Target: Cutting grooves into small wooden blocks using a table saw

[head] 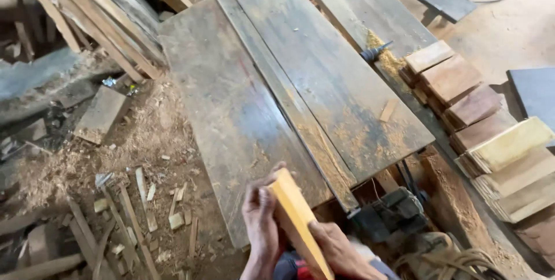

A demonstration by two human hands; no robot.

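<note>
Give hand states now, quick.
Left hand: shut on the yellow rectangular wooden block.
Right hand: shut on the same block, lower down.

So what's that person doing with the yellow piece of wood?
A person is holding a yellow wood block on edge with both hands: the left hand grips one side, the right hand the other. It sits just in front of a big worn metal machine table dusted with sawdust. To the right is a row of cut wood blocks. Scraps and shavings litter the floor on the left.
</note>
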